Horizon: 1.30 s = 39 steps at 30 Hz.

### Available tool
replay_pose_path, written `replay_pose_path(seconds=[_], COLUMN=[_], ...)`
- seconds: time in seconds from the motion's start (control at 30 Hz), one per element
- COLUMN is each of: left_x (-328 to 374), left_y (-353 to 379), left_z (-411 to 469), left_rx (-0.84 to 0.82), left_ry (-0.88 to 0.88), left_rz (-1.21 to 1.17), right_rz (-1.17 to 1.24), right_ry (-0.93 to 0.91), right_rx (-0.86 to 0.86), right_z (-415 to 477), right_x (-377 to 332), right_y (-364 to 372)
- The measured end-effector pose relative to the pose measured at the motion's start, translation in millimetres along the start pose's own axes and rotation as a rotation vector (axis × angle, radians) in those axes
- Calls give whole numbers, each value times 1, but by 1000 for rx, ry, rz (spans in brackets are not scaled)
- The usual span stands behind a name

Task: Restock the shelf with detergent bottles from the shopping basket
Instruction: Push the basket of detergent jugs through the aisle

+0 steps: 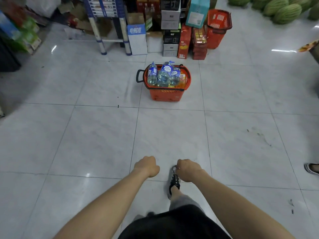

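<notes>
A red shopping basket (165, 95) stands on the tiled floor ahead of me, its black handle sticking out to the left. Several clear detergent bottles with blue labels (165, 73) are piled in it, with orange packs beside them. My left hand (147, 167) and my right hand (188, 169) hang in front of me, well short of the basket. Both have curled fingers and hold nothing. My right foot in a dark shoe shows just below and between them. No shelf for the bottles is plainly in view.
Behind the basket stand stacked cartons (170, 26), a blue and silver ladder (110, 26) and a second red basket (218, 26). Watermelons (283, 9) lie at the top right. Another person's sandalled foot (311, 168) shows at the right edge. Goods line the left side.
</notes>
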<state>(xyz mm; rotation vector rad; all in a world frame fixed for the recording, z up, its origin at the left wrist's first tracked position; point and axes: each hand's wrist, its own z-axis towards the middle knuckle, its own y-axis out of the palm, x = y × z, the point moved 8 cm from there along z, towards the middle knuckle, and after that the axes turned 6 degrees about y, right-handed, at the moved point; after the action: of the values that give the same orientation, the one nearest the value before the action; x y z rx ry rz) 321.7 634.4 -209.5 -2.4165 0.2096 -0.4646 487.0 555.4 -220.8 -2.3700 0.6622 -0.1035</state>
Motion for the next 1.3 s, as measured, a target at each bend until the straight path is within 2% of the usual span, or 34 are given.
replay_pose_path(seconds=[0.23,0.5,1.0,1.3], left_x=[41,61,20,34], left_y=[-103,-200,-378,-446], left_z=[79,172,348,450], left_rx=[42,39,-32,-84], left_ry=[-19,3,67,54], left_rz=[-16,52,121,133], right_rz=[-33,-80,-93,-66], right_ry=[-57,-84,-17,7], right_rx=[33,36,56,84], right_z=[79,165,330,416], right_x=[-1,-28,-109,-102], right_y=[-126,-222,-400,-487])
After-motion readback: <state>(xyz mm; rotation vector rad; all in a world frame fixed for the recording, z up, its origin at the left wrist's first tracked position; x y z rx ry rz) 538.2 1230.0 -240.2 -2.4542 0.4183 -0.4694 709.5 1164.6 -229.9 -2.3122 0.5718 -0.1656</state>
